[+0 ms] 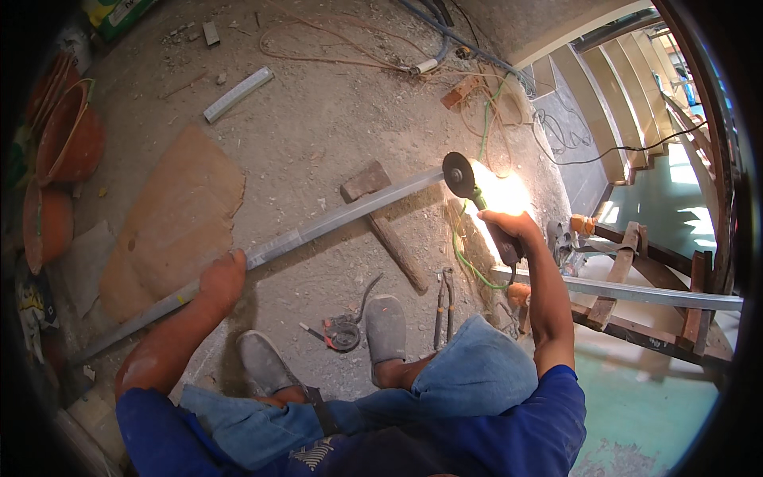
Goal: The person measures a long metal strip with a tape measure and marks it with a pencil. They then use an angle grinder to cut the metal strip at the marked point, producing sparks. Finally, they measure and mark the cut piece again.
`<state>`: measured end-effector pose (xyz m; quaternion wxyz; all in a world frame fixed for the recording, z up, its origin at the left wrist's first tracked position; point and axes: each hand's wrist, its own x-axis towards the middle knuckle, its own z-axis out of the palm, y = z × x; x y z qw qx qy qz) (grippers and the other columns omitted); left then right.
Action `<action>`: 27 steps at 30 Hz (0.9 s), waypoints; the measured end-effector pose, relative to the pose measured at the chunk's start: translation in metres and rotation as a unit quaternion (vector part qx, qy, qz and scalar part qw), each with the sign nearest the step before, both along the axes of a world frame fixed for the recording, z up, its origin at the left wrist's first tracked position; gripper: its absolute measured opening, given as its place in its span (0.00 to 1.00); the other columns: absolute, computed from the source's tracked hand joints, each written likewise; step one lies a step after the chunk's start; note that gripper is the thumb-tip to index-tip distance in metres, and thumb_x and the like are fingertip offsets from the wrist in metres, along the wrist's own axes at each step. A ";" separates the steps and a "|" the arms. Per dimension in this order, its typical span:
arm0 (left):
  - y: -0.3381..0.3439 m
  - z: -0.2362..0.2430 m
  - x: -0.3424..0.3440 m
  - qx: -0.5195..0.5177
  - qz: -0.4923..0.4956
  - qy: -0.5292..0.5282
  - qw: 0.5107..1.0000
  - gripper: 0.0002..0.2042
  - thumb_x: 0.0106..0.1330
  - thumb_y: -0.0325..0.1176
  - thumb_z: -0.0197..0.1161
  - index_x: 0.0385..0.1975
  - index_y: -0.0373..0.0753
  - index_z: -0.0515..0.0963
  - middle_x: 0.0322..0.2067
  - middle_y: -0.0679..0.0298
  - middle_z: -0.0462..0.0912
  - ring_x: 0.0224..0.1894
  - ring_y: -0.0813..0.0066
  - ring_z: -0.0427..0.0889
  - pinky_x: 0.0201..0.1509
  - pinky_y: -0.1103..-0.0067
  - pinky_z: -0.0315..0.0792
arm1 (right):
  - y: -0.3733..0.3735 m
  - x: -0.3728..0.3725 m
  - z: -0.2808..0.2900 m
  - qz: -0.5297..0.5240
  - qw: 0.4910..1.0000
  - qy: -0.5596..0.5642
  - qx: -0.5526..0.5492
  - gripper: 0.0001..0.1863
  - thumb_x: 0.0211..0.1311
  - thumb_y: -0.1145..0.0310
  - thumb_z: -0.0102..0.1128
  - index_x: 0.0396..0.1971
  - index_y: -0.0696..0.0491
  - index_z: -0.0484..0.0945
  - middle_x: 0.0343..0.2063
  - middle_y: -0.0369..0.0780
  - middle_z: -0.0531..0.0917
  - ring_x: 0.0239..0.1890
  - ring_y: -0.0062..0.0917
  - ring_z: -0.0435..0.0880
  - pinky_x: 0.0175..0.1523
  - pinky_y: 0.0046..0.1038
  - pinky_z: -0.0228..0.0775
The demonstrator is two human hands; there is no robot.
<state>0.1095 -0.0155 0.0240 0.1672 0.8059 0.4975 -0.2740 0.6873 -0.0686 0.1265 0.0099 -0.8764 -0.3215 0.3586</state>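
My left hand point(224, 278) is wrapped round a long grey metal bar point(342, 217), which slants from lower left to the upper middle. My right hand point(513, 226) grips an angle grinder point(504, 242). Its dark cutting disc point(458, 175) stands at the bar's far end; whether it touches cannot be made out. Bright glare lies just right of the disc and hides what is there. The bar crosses over a sledgehammer, whose wooden handle point(401, 254) points toward my feet. Near my shoes lie a tape measure point(342, 335) and long-handled pliers point(445, 308).
Orange buckets point(67, 143) stand at the left beside a brown board point(171, 226). A short metal offcut point(238, 94) lies farther off. Cables point(334, 60) and a broken brick point(461, 91) are at the back. At right, another metal bar point(652, 294) crosses wooden framing, with stairs point(608, 95) beyond.
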 end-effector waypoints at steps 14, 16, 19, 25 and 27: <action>-0.017 -0.001 -0.005 -0.010 -0.036 -0.026 0.999 0.30 0.66 0.31 0.58 0.69 0.37 0.58 0.48 0.50 0.75 0.48 0.49 0.80 0.45 0.61 0.80 | -0.011 -0.007 0.011 0.033 0.997 0.008 0.073 0.23 0.47 0.55 0.78 0.35 0.58 0.83 0.28 0.38 0.83 0.30 0.22 0.80 0.37 0.27 0.73; -0.018 -0.003 -0.007 -0.001 -0.031 -0.037 0.999 0.29 0.66 0.31 0.58 0.68 0.37 0.60 0.47 0.50 0.76 0.46 0.49 0.81 0.44 0.61 0.80 | -0.008 -0.013 0.012 0.024 0.999 0.011 0.046 0.23 0.48 0.53 0.77 0.32 0.57 0.84 0.26 0.37 0.83 0.27 0.22 0.79 0.34 0.26 0.72; -0.018 -0.003 -0.007 0.004 -0.033 -0.044 0.998 0.28 0.67 0.32 0.58 0.67 0.38 0.61 0.46 0.50 0.76 0.45 0.49 0.81 0.43 0.60 0.80 | -0.008 -0.010 0.006 0.000 1.000 0.009 0.011 0.23 0.48 0.50 0.76 0.31 0.57 0.84 0.25 0.37 0.83 0.24 0.22 0.78 0.31 0.27 0.71; -0.017 -0.001 -0.006 0.002 -0.038 -0.036 0.999 0.27 0.67 0.32 0.57 0.66 0.39 0.62 0.46 0.50 0.76 0.45 0.49 0.81 0.43 0.61 0.80 | -0.008 0.000 -0.005 -0.013 1.000 -0.001 -0.019 0.25 0.48 0.48 0.76 0.30 0.57 0.83 0.25 0.37 0.83 0.23 0.22 0.77 0.29 0.28 0.70; -0.017 -0.001 -0.006 0.001 -0.040 -0.035 0.999 0.27 0.67 0.31 0.57 0.67 0.39 0.62 0.46 0.50 0.76 0.45 0.49 0.81 0.43 0.61 0.79 | -0.008 0.000 -0.006 -0.009 1.000 -0.014 -0.025 0.27 0.47 0.44 0.75 0.30 0.57 0.84 0.24 0.38 0.83 0.22 0.23 0.78 0.29 0.29 0.71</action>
